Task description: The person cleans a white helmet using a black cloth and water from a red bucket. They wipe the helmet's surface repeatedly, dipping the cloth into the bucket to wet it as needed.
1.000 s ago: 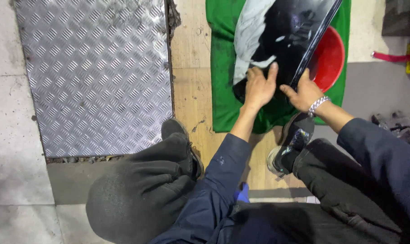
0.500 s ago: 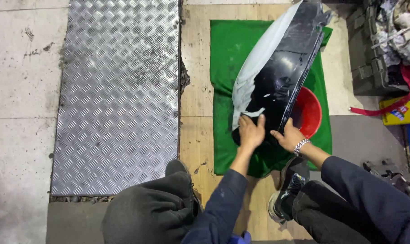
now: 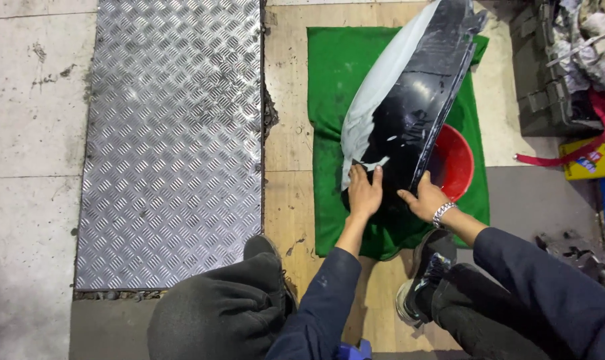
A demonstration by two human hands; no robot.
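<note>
The view had pulled back; both hands stayed flat, fingers released, on the black panel [image 3: 416,113]: left hand [image 3: 364,193], right hand [image 3: 426,199], apparently over a red bowl [image 3: 454,160].

left hand [image 3: 364,193] flat, right hand [image 3: 426,199] spread

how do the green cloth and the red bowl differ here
The green cloth lies flat and spread on the wooden floor, while the red bowl is round and hollow and sits on top of that cloth. The cloth covers far more area than the bowl. The cloth looks soft and matte; the bowl looks hard and smooth. Both lie partly hidden under the black and white panel that both hands touch.
</note>
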